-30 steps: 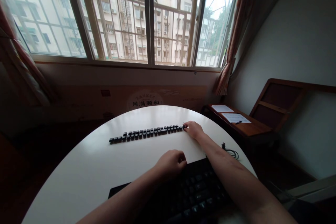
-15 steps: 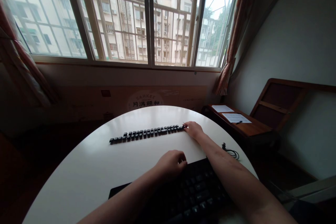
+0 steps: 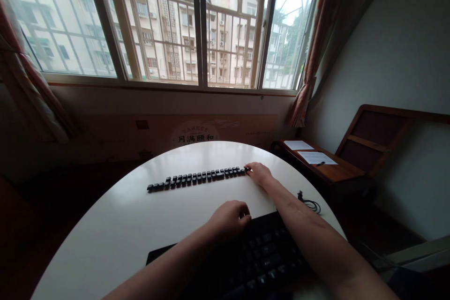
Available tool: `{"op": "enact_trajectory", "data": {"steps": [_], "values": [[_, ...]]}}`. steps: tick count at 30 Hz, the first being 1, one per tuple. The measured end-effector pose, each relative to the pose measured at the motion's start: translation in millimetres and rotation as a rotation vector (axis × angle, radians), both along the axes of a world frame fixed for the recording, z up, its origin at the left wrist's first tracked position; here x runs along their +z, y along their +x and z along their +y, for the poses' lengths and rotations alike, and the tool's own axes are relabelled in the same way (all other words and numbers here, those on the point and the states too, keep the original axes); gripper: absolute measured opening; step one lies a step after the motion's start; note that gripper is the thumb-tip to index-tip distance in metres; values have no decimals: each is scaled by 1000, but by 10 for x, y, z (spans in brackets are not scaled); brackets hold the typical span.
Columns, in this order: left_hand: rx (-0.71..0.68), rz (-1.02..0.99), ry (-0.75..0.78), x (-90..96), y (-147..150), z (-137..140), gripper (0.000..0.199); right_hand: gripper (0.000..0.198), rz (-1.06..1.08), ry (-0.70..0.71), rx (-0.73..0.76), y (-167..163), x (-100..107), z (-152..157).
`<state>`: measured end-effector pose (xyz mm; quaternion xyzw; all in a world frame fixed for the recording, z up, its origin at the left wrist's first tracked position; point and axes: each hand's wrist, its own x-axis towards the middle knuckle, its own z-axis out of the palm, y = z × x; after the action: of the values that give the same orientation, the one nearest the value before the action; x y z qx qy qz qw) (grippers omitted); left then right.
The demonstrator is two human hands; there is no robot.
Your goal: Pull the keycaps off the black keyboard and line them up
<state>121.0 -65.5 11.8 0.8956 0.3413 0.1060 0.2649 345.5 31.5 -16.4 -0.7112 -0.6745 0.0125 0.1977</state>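
Two staggered rows of black keycaps (image 3: 190,178) run across the white round table (image 3: 105,229). My right hand (image 3: 259,173) is at their right end, its thumb and fingertips closed on a small dark keycap (image 3: 247,169) touching the tabletop. Nearer to me lies a black keyboard (image 3: 267,248), partly hidden by both forearms. My left hand (image 3: 230,218) rests at the keyboard's far edge with its fingers curled in. What is inside those fingers, if anything, is hidden.
A coiled black cable (image 3: 311,205) lies near the table's right edge. Beyond it stands a wooden bench (image 3: 333,172) with paper sheets (image 3: 316,157) and a pen (image 3: 320,164). A barred window (image 3: 200,33) and a printed cardboard panel (image 3: 225,130) are in front of me.
Almost nothing differs. My right hand stays at the right end of the keycap rows, and my left hand stays curled by the keyboard's edge.
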Motion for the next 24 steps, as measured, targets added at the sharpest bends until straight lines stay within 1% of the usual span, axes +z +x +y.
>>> {"op": "enact_trajectory", "data": {"steps": [5, 11, 15, 17, 19, 22, 24], "values": [[4, 7, 1, -4, 1, 1, 22, 27, 8, -3, -5, 8, -4, 1], [1, 2, -9, 1, -4, -5, 22, 42, 25, 1, -12, 7, 12, -27], [2, 12, -14, 21, -6, -17, 22, 42, 40, 31, -4, 6, 88, -80], [-2, 19, -14, 26, -7, -18, 22, 34, 52, 86, -4, -12, 201, -109], [-5, 30, -8, 28, -8, -15, 23, 28, 68, 168, -5, -48, 384, -147], [-10, 51, -2, 35, -12, -11, 23, 40, 104, 298, 15, -113, 756, -275], [-12, 65, -8, 49, -15, -16, 23, 50, 128, 365, 49, -128, 996, -444]]}}
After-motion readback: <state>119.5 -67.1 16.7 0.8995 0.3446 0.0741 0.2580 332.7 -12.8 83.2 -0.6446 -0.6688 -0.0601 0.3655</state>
